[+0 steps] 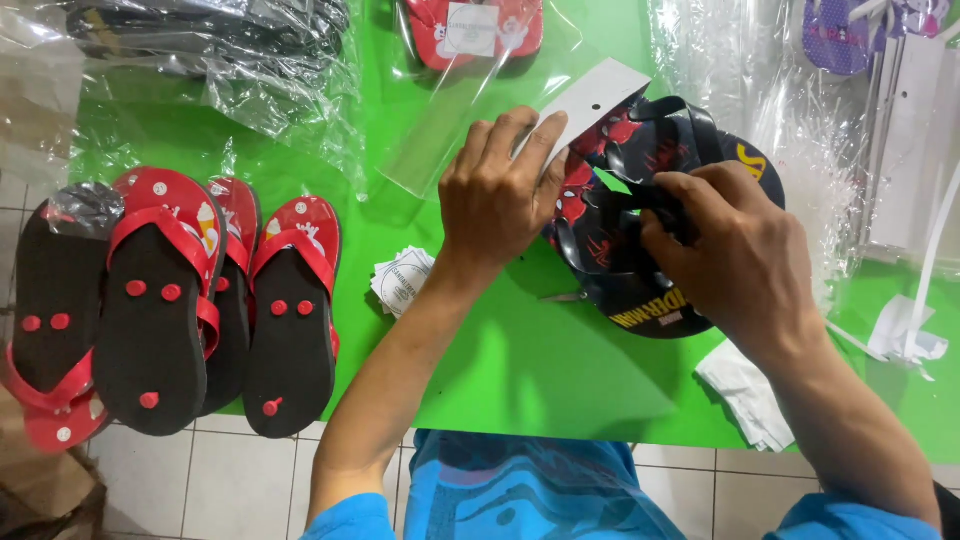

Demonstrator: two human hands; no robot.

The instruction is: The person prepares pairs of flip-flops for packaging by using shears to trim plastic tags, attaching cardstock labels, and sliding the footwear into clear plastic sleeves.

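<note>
Black flip-flops [640, 250] lie stacked on the green tabletop [520, 370]; left hand [495, 195] pinches a white card [590, 100], right hand [735, 250] grips their straps; clear bag [450, 120] unfilled.

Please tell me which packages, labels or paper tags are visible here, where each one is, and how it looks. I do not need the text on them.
White card tag: rectangular, punched holes, under the left hand, on the black flip-flops.
Small paper labels: white pile on the green table, beside the left wrist.
Clear plastic bag: flat, transparent, top centre.
Square white label: on a red flip-flop, top edge.
Clear plastic wrapping: crumpled, top left.
</note>
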